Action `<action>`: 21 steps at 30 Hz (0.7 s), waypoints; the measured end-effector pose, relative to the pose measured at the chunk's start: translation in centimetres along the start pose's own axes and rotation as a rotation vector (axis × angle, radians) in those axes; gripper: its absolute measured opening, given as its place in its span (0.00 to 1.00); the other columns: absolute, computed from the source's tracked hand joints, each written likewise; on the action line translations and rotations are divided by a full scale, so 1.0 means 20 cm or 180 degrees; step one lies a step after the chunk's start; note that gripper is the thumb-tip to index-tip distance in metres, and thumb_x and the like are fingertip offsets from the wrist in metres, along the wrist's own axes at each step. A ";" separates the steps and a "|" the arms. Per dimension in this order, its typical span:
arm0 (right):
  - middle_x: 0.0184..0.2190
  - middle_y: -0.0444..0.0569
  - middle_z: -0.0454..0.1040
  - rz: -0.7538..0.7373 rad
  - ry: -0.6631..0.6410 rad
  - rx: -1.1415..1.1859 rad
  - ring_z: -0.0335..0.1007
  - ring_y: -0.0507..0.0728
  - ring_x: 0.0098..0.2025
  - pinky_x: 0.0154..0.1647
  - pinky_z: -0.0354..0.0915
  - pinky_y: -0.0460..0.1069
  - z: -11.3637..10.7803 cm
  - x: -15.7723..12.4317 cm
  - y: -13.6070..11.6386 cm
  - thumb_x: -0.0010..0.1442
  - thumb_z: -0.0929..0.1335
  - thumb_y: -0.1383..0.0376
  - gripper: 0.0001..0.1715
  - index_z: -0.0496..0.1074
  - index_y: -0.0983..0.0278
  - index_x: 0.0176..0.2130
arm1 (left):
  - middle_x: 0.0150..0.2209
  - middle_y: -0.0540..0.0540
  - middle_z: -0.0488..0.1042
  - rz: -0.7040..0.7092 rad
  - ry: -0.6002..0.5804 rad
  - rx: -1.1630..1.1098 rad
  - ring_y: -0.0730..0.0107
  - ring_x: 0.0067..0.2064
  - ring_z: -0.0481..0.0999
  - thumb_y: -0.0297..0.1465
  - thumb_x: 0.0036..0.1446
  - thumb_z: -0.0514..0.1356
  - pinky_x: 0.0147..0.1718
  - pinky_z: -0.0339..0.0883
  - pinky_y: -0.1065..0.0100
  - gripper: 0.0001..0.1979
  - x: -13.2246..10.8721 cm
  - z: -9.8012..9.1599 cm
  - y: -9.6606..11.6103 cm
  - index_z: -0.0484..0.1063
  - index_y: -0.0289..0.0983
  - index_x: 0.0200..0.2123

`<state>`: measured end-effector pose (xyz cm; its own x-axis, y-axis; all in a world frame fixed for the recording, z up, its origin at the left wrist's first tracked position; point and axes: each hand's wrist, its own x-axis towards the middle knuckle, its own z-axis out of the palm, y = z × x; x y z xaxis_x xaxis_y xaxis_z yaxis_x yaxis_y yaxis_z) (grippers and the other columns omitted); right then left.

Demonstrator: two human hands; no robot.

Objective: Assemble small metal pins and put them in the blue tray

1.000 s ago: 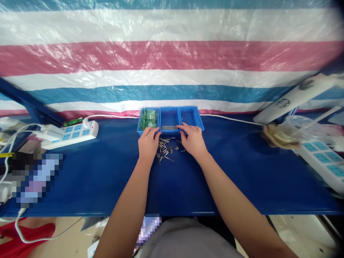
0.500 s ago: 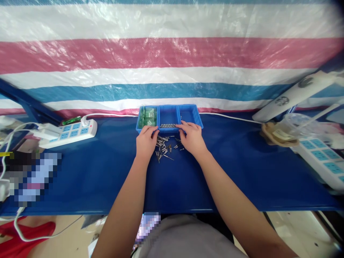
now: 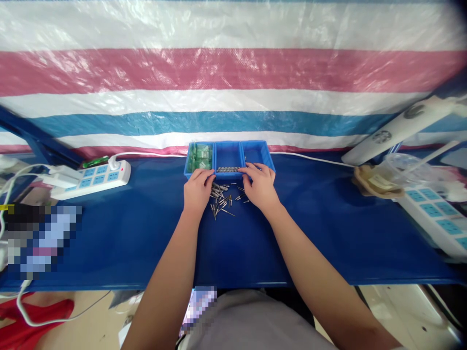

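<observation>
A row of small shiny metal parts (image 3: 227, 170) spans the gap between my hands, along the front of the middle compartment of a blue bin set (image 3: 228, 151). My left hand (image 3: 197, 189) is closed, its thumb and forefinger at the row's left end, by the green-filled compartment. At the right end, my right hand (image 3: 260, 183) has its thumb and forefinger curled in, with the other fingers over the right compartment's front. Loose thin metal bits with shanks (image 3: 220, 200) lie in a pile just below. The exact finger contact is too small to make out.
Small clear packets (image 3: 204, 154) lie in the green-lined left compartment. A white power strip (image 3: 97, 180) stands at the left, another power strip (image 3: 434, 209) at the right. Near the latter is a clear plastic cup (image 3: 383, 180). A striped sheet (image 3: 233, 70) hangs behind the blue table (image 3: 241, 253).
The view has shifted very slightly. Both hands keep the same pose at the ends of the row, and the loose metal bits have not visibly moved.
</observation>
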<state>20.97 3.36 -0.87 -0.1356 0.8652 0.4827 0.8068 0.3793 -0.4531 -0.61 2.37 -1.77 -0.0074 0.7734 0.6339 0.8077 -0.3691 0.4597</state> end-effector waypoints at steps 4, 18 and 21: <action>0.58 0.52 0.78 -0.0069 0.0066 -0.0052 0.61 0.72 0.64 0.63 0.55 0.70 -0.02 0.00 -0.03 0.67 0.64 0.67 0.18 0.79 0.58 0.51 | 0.45 0.44 0.81 -0.0081 -0.0034 0.0049 0.71 0.34 0.79 0.34 0.67 0.60 0.39 0.74 0.68 0.10 0.00 -0.01 0.02 0.80 0.39 0.47; 0.38 0.47 0.83 -0.0587 -0.0547 0.1116 0.73 0.59 0.44 0.53 0.68 0.56 -0.02 -0.06 -0.20 0.64 0.66 0.72 0.14 0.79 0.59 0.43 | 0.44 0.44 0.77 0.0079 0.0123 -0.0172 0.70 0.40 0.79 0.28 0.67 0.55 0.44 0.74 0.69 0.12 -0.03 -0.03 0.08 0.78 0.39 0.47; 0.40 0.47 0.83 -0.0600 -0.0538 0.1077 0.72 0.60 0.44 0.53 0.67 0.57 0.01 -0.07 -0.19 0.62 0.67 0.74 0.15 0.78 0.60 0.44 | 0.43 0.45 0.78 0.0033 0.0132 -0.0185 0.70 0.39 0.79 0.27 0.67 0.55 0.44 0.73 0.69 0.12 -0.03 -0.04 0.10 0.79 0.39 0.46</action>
<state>18.01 0.71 0.06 -0.3779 0.8014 0.4637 0.5282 0.5979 -0.6029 0.50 0.87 -0.75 -0.0246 0.7477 0.6636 0.7724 -0.4072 0.4875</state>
